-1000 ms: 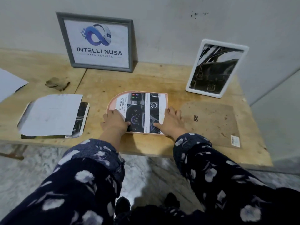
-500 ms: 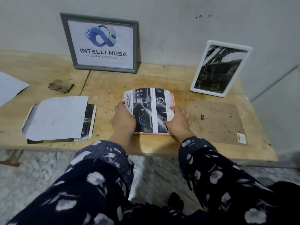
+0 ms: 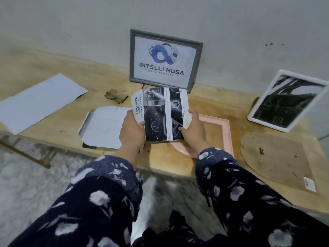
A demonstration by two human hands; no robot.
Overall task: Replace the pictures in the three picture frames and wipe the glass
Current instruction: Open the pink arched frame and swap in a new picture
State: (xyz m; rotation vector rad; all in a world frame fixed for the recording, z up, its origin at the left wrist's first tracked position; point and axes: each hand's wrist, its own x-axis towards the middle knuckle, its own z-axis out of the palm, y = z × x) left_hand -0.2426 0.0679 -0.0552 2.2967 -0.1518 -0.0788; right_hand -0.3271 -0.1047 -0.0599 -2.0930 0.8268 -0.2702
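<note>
A car-dashboard picture [image 3: 160,113] with the word ADVANCED is held up above the table. My left hand [image 3: 132,132] grips its left edge and my right hand [image 3: 193,130] grips its right edge. Below and to the right lies the pink arched frame [image 3: 226,129], flat on the wooden table [image 3: 213,102], with bare wood showing through its opening. A grey frame [image 3: 164,59] with the INTELLI NUSA logo leans on the wall. A white frame [image 3: 286,101] with a dark picture leans at the right.
A brown arched backing board [image 3: 274,157] lies at the right front. A crumpled brown cloth [image 3: 116,96] sits behind the cut paper sheets [image 3: 105,127] at the left. A large white sheet [image 3: 39,102] lies at the far left. The table's front edge is close to my sleeves.
Both hands have lifted the picture out of the pink frame and carried it up and to the left. The frame stays flat on the table. The camera has swung left.
</note>
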